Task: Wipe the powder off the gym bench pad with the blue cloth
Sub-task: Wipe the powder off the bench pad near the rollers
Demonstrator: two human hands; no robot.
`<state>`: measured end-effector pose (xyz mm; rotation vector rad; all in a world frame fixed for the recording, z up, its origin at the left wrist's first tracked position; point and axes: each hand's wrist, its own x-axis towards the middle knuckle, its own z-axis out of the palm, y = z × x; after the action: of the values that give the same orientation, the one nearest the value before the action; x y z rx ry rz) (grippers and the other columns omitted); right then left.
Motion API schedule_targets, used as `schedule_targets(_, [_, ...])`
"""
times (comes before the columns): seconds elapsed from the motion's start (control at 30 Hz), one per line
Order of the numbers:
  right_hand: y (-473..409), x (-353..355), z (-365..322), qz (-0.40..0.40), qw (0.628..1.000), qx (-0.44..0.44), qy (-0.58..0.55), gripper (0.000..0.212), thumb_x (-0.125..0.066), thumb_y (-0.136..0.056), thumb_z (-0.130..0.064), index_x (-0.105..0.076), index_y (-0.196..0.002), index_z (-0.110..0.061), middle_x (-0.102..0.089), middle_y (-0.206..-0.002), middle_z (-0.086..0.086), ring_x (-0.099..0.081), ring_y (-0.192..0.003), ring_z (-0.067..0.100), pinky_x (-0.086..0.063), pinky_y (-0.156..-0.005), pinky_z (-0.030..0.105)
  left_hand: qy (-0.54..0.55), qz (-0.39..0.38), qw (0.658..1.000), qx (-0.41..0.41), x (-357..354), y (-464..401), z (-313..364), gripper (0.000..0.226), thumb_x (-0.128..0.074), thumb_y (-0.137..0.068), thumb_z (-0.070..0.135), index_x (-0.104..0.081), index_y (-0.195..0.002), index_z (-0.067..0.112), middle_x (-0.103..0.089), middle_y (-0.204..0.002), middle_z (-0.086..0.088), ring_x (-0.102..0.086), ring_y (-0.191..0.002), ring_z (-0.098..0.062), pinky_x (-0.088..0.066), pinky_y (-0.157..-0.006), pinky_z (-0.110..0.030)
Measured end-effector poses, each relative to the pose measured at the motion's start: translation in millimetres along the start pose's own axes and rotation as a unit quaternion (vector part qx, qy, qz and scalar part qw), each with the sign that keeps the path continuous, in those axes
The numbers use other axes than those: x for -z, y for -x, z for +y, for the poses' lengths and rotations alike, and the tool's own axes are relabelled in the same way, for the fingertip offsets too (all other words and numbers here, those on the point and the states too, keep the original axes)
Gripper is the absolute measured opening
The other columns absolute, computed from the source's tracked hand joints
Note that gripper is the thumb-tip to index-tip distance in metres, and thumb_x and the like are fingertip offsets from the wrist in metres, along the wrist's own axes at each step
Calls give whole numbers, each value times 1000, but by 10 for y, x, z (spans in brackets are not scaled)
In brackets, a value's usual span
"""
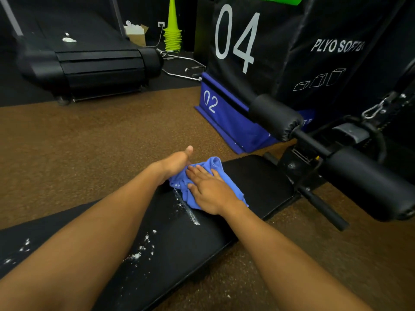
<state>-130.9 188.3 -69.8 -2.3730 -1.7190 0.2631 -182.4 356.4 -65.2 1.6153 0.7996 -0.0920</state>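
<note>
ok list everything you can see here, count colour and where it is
bench pad: one, black, across the foreground
blue cloth: one, bunched on the pad under both hands
powder: white, a line just nearer than the cloth, scattered specks further down the pad
foam rollers: two, black, right of the pad's far end
plyo boxes: black "04" on blue "02", behind the bench
treadmill: one, black, far left
cones: one stack, lime green, far wall
cardboard box: one, beside the cones
left hand: on the cloth's left edge, thumb out
right hand: flat on the cloth
</note>
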Motion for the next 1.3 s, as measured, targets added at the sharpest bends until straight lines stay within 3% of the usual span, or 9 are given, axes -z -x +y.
schedule_targets(0.07, [-125,18,-8,-5,1000,-14,0,54,-26,-107,-39,-25,-157,-21,-20,-165,-7,-8,-153,10,4,-123,42,-11,7,1000,-20,127,-250,-176,113,-38,-61,90,-66,-122,0,-64,-134,-18,-61,-125,-25,-37,-116,-44])
schedule_targets(0.27, [-120,35,-13,-9,999,-22,-22,51,-29,-107,-37,-29,-156,-22,-25,-164,-7,-14,-152,11,-5,-123,43,-27,11,999,-21,263,-486,-416,113,-39,-57,101,-73,-117,11,-73,-124,-4,-64,-121,-19,-36,-117,-44])
schedule_targets(0.43, [239,-4,-2,-2,998,15,-67,52,-35,-108,-31,-28,-156,-16,-20,-165,-1,-10,-153,13,-5,-124,34,-88,31,995,-24,68,203,16,83,-23,-99,66,-66,-126,2,-68,-126,-11,-62,-120,-26,-38,-115,-44])
schedule_targets(0.6, [711,42,207,-9,997,29,-76,50,-37,-107,-32,-29,-156,-26,-20,-163,-14,-10,-150,1,-3,-120,25,-110,18,994,-2,45,225,19,85,-16,-99,69,-67,-126,7,-62,-138,-10,-57,-124,-25,-32,-113,-40])
schedule_targets(0.9, [650,249,942,29,975,-219,-1,51,-24,-108,-35,-20,-158,-28,-15,-165,-13,-6,-153,9,-1,-122,47,-104,13,994,-18,67,223,-29,83,-13,-98,70,-62,-133,12,-55,-144,-8,-53,-122,-22,-23,-121,-48])
schedule_targets(1.0, [512,203,786,56,972,-230,-14,51,-24,-108,-31,-24,-157,-17,-20,-165,-3,-9,-153,15,-1,-122,44,-92,9,996,-3,131,181,-69,82,-17,-85,81,-70,-108,23,-59,-137,-13,-49,-133,-29,-21,-122,-52])
schedule_targets(1.13, [482,244,579,106,930,-247,-251,43,-38,-107,-34,-53,-143,-15,-47,-151,1,-37,-144,17,-23,-116,28,-51,4,999,11,133,210,-41,80,-18,-87,80,-69,-106,22,-60,-126,-14,-49,-131,-30,-22,-122,-48])
schedule_targets(1.2, [520,293,406,139,874,-248,-394,32,-46,-104,-33,-70,-119,-17,-68,-123,2,-60,-118,16,-44,-97,21,-28,7,1000,5,101,229,-14,77,-16,-100,67,-60,-131,12,-59,-124,-13,-53,-119,-28,-27,-118,-42])
schedule_targets(1.3, [573,289,85,145,838,-212,-482,25,-47,-104,-20,-71,-98,-15,-70,-97,-1,-61,-89,5,-44,-79,18,7,0,1000,8,108,251,-7,84,-17,-98,71,-60,-131,6,-65,-127,-18,-60,-116,-30,-36,-114,-40])
